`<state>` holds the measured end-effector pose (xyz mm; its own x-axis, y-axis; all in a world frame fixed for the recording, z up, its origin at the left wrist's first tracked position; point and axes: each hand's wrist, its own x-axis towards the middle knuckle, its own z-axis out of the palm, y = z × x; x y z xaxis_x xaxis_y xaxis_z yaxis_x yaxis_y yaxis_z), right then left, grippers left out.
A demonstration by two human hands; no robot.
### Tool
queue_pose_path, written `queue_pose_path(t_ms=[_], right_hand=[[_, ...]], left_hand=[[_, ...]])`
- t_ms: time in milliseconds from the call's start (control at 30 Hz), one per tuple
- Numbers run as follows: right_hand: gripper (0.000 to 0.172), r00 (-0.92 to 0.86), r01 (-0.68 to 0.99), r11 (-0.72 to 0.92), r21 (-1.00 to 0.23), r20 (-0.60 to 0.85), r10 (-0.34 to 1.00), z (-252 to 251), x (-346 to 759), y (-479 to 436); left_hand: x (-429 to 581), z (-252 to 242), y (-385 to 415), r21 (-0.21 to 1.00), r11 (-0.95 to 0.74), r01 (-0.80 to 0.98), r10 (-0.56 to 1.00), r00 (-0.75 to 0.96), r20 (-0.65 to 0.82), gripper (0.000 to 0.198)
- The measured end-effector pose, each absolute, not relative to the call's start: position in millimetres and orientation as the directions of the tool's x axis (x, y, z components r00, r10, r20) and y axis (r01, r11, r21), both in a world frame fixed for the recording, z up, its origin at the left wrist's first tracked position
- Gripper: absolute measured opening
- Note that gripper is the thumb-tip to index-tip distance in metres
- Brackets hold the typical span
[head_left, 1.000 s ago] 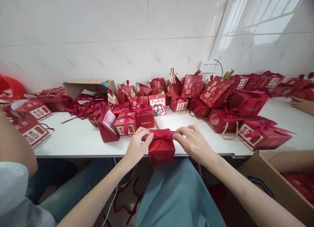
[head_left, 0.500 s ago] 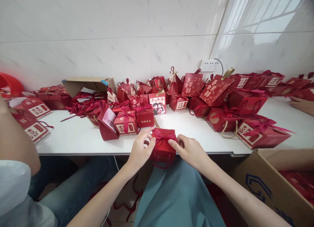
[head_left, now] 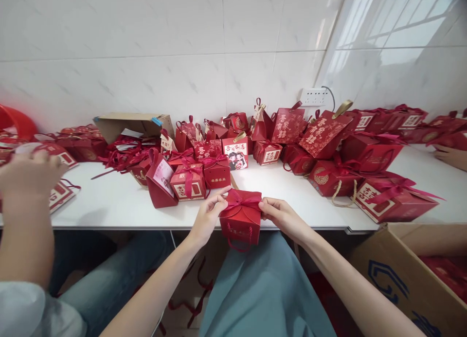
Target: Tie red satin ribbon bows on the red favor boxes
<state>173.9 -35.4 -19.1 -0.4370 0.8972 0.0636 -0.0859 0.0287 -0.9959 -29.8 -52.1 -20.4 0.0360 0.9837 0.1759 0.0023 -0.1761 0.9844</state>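
Left hand (head_left: 207, 218) and right hand (head_left: 286, 219) — each narrowed to a pinch — hold opposite sides of the bow (head_left: 240, 201) on a red box (head_left: 239, 227), six o'clock, at the front edge of the white table (head_left: 120, 208); the opposed grip probably evens the loops. Beyond, other boxes (head_left: 188, 182) crowd nine to three; carton (head_left: 381, 274), four o'clock; tiled wall (head_left: 146, 35), twelve.

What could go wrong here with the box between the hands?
1. The left hand and right hand pinch opposite sides of the bow; an uneven pull might skew or loosen it.
2. The red box under it appears to overhang the front edge of the table, so it could tip off if nudged.
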Motion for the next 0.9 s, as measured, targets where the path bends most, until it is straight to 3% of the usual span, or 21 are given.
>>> queue_pose_path(t_ms=[300,467,600,767,900], right_hand=[[0.039,-0.468,-0.277,-0.145,-0.95,0.001,0.884,-25,177,-32],[0.038,-0.456,-0.405,-0.207,-0.89,0.0,0.89,-32,176,-29],[0.039,-0.42,-0.465,-0.215,-0.859,0.001,0.907,-40,174,-26],[0.041,-0.383,-0.496,-0.204,-0.844,0.001,0.924,-47,171,-25],[0.042,-0.357,-0.493,-0.169,-0.854,0.021,0.934,-48,171,-24]], left_hand=[[-25,-19,-51,0.976,-0.093,-0.197,0.99,0.083,0.111,0.025],[-19,-25,-51,0.952,-0.064,-0.299,0.998,-0.013,0.063,0.024],[-13,-27,-51,0.935,-0.07,-0.348,0.993,-0.109,0.034,0.026],[-8,-30,-52,0.907,-0.039,-0.419,0.994,-0.108,-0.007,0.027],[-8,-34,-49,0.932,-0.058,-0.358,0.993,-0.118,0.017,0.025]])
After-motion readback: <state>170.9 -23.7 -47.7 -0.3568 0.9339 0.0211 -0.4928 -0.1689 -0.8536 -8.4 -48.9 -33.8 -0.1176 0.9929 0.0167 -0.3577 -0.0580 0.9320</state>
